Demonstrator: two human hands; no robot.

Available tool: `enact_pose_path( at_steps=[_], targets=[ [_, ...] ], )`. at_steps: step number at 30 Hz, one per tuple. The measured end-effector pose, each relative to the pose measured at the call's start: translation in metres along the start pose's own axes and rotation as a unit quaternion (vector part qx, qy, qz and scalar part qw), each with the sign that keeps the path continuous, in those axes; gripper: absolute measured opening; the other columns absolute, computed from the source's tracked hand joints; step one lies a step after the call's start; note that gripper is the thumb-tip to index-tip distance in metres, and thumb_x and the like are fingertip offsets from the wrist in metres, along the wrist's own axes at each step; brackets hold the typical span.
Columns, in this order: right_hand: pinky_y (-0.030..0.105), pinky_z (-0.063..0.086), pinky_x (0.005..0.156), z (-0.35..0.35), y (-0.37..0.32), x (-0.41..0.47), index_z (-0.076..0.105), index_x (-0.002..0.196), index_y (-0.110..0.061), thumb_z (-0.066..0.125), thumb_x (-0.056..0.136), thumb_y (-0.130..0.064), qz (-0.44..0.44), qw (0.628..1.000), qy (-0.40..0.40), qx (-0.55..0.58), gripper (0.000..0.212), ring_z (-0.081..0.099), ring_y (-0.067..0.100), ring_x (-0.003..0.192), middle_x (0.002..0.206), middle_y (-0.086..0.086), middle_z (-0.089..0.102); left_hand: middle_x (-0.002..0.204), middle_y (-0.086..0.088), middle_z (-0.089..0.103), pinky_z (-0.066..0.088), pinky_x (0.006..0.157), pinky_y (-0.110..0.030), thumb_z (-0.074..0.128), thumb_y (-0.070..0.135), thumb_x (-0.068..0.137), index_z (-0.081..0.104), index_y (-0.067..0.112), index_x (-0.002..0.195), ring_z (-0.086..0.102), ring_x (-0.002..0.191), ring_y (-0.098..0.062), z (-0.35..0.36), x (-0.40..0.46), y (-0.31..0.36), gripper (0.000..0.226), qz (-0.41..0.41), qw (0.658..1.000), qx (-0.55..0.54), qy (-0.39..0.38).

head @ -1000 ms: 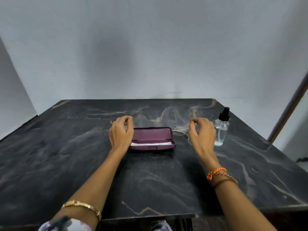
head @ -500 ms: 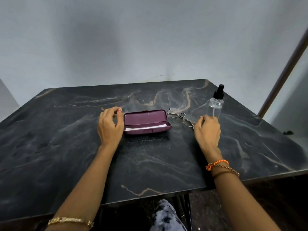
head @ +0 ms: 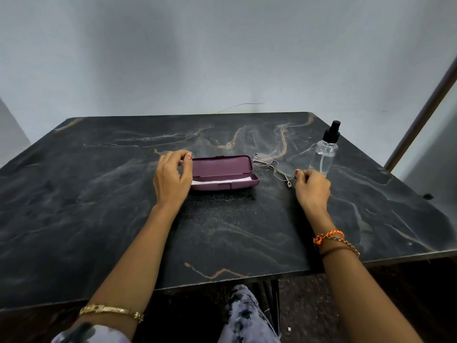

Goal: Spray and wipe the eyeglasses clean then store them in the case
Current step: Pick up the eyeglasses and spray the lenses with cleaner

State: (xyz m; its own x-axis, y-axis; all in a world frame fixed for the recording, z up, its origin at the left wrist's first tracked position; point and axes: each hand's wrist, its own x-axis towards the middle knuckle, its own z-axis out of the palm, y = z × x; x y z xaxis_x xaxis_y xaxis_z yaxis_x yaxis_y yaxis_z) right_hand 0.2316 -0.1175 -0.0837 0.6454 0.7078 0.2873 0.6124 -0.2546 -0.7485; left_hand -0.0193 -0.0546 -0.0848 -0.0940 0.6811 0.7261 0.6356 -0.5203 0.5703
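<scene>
A maroon eyeglass case [head: 223,167] lies open mid-table, with a white cloth [head: 215,181] inside its lower half. My left hand [head: 171,179] is at the case's left end, fingers curled onto the lid corner. Thin metal-framed eyeglasses [head: 273,165] lie on the table just right of the case. My right hand [head: 312,188] is at their near-right end, fingertips pinched on the rim of that lens. A clear spray bottle [head: 324,154] with a black pump top stands upright just beyond my right hand, not touched.
The dark marble-patterned table [head: 99,206] ends at a grey wall behind. A slanted metal pole [head: 420,120] runs along the right side. The table's front edge is above my patterned trouser leg [head: 247,315].
The view has tilted down and the table looks nearer. My right hand has come off the lenses to the glasses' near-right end. My left hand has stayed at the case's left end.
</scene>
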Motion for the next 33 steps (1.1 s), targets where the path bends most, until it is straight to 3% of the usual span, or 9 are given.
enact_pose_path(
  at_steps=[7, 14, 21, 24, 29, 33],
  targets=[
    [0.038, 0.037, 0.078, 0.000, -0.007, 0.001, 0.056, 0.102, 0.007, 0.034, 0.098, -0.024, 0.004, 1.000, 0.014, -0.021, 0.039, 0.052, 0.042, 0.103, 0.110, 0.029, 0.059, 0.086, -0.017, 0.066, 0.039, 0.065, -0.029, 0.054, 0.005, 0.090, 0.067, -0.002, 0.094, 0.056, 0.079, -0.029, 0.000, 0.002, 0.003, 0.016, 0.003, 1.000, -0.002, -0.004],
    [0.031, 0.028, 0.071, -0.003, -0.010, 0.000, 0.055, 0.099, 0.005, 0.038, 0.097, -0.024, -0.011, 0.996, 0.083, 0.011, 0.033, 0.052, 0.039, 0.101, 0.111, 0.025, 0.056, 0.086, -0.015, 0.066, 0.038, 0.065, -0.029, 0.054, 0.006, 0.090, 0.067, 0.000, 0.095, 0.056, 0.080, -0.028, 0.000, 0.001, 0.002, 0.015, -0.001, 1.000, -0.002, -0.002],
    [0.021, 0.018, 0.061, -0.015, -0.020, -0.003, 0.053, 0.093, 0.003, 0.042, 0.095, -0.022, -0.090, 0.982, 0.165, 0.034, 0.027, 0.051, 0.036, 0.087, 0.104, 0.023, 0.054, 0.089, -0.015, 0.065, 0.044, 0.062, -0.034, 0.053, 0.003, 0.089, 0.066, -0.001, 0.095, 0.056, 0.082, -0.029, -0.002, 0.001, 0.005, 0.015, 0.015, 0.999, -0.027, 0.008],
    [0.020, 0.019, 0.061, -0.021, -0.029, -0.003, 0.054, 0.088, 0.004, 0.046, 0.094, -0.018, -0.139, 0.971, 0.188, 0.057, 0.024, 0.049, 0.031, 0.078, 0.097, 0.024, 0.056, 0.091, -0.016, 0.065, 0.042, 0.069, -0.034, 0.046, 0.009, 0.088, 0.066, -0.002, 0.094, 0.053, 0.082, -0.024, -0.004, 0.003, 0.010, 0.023, 0.046, 0.997, -0.045, 0.032],
    [0.024, 0.029, 0.068, -0.028, -0.057, 0.012, 0.056, 0.081, 0.003, 0.048, 0.093, -0.017, -0.165, 0.959, 0.186, 0.133, 0.025, 0.046, 0.021, 0.076, 0.080, 0.014, 0.057, 0.089, -0.012, 0.066, 0.037, 0.066, -0.014, 0.041, 0.020, 0.088, 0.066, -0.001, 0.092, 0.052, 0.080, -0.020, -0.005, 0.018, 0.034, 0.033, 0.078, 0.991, -0.094, 0.046],
    [0.020, 0.028, 0.057, -0.022, -0.078, 0.025, 0.054, 0.075, -0.006, 0.047, 0.093, -0.021, -0.130, 0.947, 0.157, 0.247, 0.025, 0.046, 0.015, 0.063, 0.068, 0.002, 0.055, 0.088, 0.001, 0.063, 0.048, 0.061, -0.027, 0.051, 0.011, 0.091, 0.067, 0.003, 0.097, 0.060, 0.078, -0.024, 0.005, 0.032, 0.054, 0.018, 0.045, 0.988, -0.145, 0.029]
  ],
)
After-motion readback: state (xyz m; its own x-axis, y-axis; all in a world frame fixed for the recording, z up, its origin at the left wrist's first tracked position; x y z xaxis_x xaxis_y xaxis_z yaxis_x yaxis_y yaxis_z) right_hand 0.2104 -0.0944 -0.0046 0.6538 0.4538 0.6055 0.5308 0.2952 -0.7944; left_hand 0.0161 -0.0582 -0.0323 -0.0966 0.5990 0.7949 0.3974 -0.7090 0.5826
